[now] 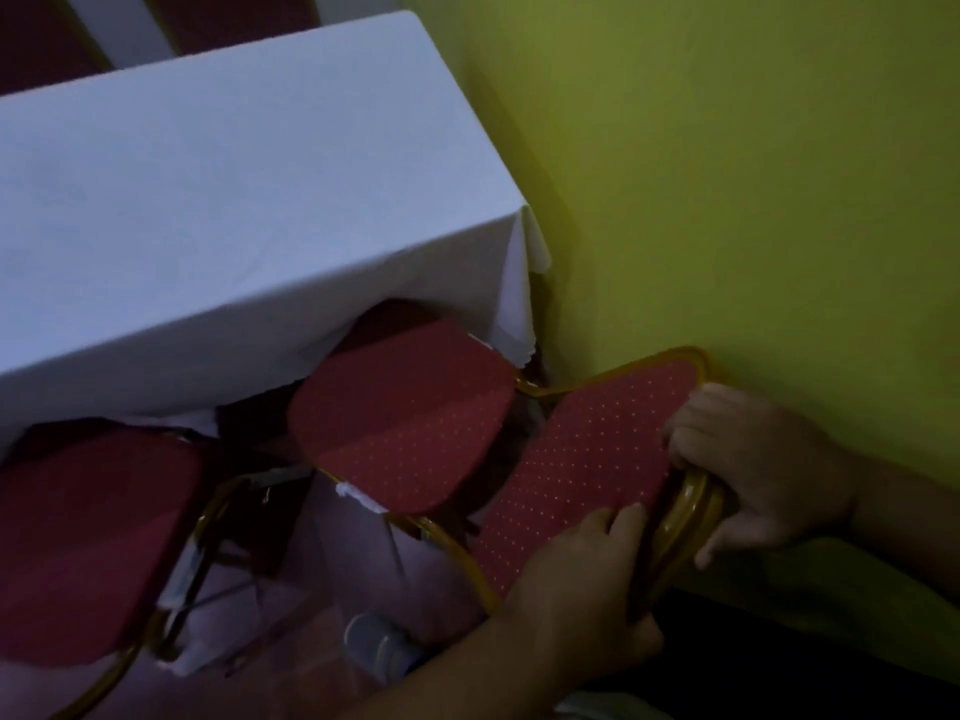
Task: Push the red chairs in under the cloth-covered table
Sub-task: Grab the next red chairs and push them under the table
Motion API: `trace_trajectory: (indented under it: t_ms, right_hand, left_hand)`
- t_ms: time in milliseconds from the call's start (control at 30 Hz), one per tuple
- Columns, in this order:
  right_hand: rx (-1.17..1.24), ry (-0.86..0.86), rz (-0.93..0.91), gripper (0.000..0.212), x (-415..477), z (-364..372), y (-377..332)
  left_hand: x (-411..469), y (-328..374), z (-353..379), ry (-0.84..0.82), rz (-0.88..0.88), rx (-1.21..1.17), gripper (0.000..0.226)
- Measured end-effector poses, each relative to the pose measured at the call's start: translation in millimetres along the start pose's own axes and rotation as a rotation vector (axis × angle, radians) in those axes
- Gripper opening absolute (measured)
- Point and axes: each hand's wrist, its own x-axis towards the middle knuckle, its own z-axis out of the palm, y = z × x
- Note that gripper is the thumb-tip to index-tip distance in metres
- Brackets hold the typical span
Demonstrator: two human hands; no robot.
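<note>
Chair [410, 418] front hidden beneath tablecloth [234, 200]; hands [582, 584] on backrest [587, 459].

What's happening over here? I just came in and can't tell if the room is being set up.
A person is tucking in a red chair at the corner of the cloth-covered table, beside the yellow-green wall. The left hand and right hand both grip the chair's backrest. Its seat is partly under the hanging cloth. A second red chair to the left sits mostly out.
</note>
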Motion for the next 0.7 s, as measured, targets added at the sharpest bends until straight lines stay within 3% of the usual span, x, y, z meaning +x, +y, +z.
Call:
trace_trajectory:
  t_ms: [133,267,433,567,700]
  right_hand:
    - [-0.065,0.075,0.021,0.08,28,11,-40]
    - [-0.124,0.138,0.077,0.081,56,23,-82]
    - [0.014,0.133,0.137,0.066,91,40,-134]
    - [0.094,0.017,-0.068,0.042,117,42,-145]
    - [0.083,0.043,-0.218,0.049,139,50,-152]
  left_hand:
    - [-37,-36,-16,0.025,0.02,0.031,0.09]
    - [-76,-71,-35,0.086,0.056,0.039,0.087]
    - [-127,-118,-60,0.118,0.065,0.045,0.081]
    - [-172,-144,-71,0.134,0.05,0.028,0.071]
    - [-211,-149,-51,0.321,-0.117,-0.125,0.056]
